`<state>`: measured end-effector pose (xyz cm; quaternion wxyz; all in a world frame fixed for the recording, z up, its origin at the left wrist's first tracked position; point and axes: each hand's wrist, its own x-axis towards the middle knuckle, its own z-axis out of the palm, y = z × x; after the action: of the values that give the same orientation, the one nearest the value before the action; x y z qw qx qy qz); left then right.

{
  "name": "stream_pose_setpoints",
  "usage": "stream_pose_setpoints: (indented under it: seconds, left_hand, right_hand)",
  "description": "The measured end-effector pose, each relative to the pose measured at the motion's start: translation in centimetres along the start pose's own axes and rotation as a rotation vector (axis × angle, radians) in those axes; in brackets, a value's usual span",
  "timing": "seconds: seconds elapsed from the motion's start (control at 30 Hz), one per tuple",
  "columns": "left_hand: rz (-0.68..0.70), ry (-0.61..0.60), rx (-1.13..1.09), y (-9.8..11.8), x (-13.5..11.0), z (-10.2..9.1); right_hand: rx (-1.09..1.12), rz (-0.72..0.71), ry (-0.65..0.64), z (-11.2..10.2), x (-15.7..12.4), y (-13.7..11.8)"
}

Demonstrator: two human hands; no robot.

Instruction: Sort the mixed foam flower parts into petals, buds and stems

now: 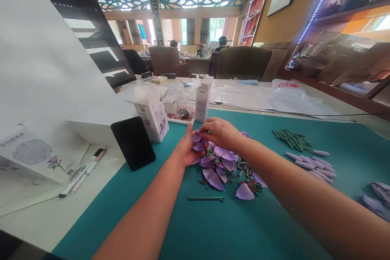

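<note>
My left hand [186, 149] is closed around a few purple petals [197, 140], thumb pointing up. Over it bends my right hand [219, 132], its fingertips pinched at the upper edge of those petals. Just below both hands lies a heap of loose purple petals [213, 178], mixed with small green and red pieces [257, 187]. My right forearm hides part of the heap. In front of the heap a thin green stem [206, 198] rests on the green mat [183, 227].
At right lie a bundle of green sticks [292, 139], several pale purple tapered pieces [317, 165] and more petals [376, 201]. Beyond my hands stand a printed box [152, 115] and a narrow carton [202, 99]. A black tablet [133, 143] and pens [83, 172] lie left.
</note>
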<state>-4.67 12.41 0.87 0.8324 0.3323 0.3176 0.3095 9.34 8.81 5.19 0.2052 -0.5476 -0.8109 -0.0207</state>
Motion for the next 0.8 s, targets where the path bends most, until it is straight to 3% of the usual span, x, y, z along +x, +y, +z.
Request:
stream_pose_setpoints:
  seconds: [0.1, 0.2, 0.33, 0.43, 0.6, 0.8]
  left_hand:
    - [-0.034, -0.01, -0.043, 0.3, -0.1, 0.2]
    - [-0.031, 0.033, -0.057, 0.6, -0.1, 0.4]
    - [0.023, 0.105, -0.034, 0.7, -0.1, 0.5]
    - [0.052, 0.123, -0.038, 0.8, -0.1, 0.3]
    - [0.07, 0.147, -0.031, 0.9, 0.2, -0.2]
    - [0.079, 0.165, -0.011, 0.9, 0.2, -0.3]
  right_hand:
    - [0.1, 0.023, 0.039, -0.9, -0.1, 0.9]
    - [0.121, 0.197, 0.106, -2.0, -0.6, 3.6]
    - [0.02, 0.483, -0.007, -2.1, -1.9, 8.0]
    - [-0.026, 0.602, -0.091, -1.5, -3.0, 10.4]
    - [-0.09, 0.669, -0.153, -0.3, -4.2, 11.7]
    - [-0.144, 0.618, -0.194, 0.9, -4.2, 11.6]
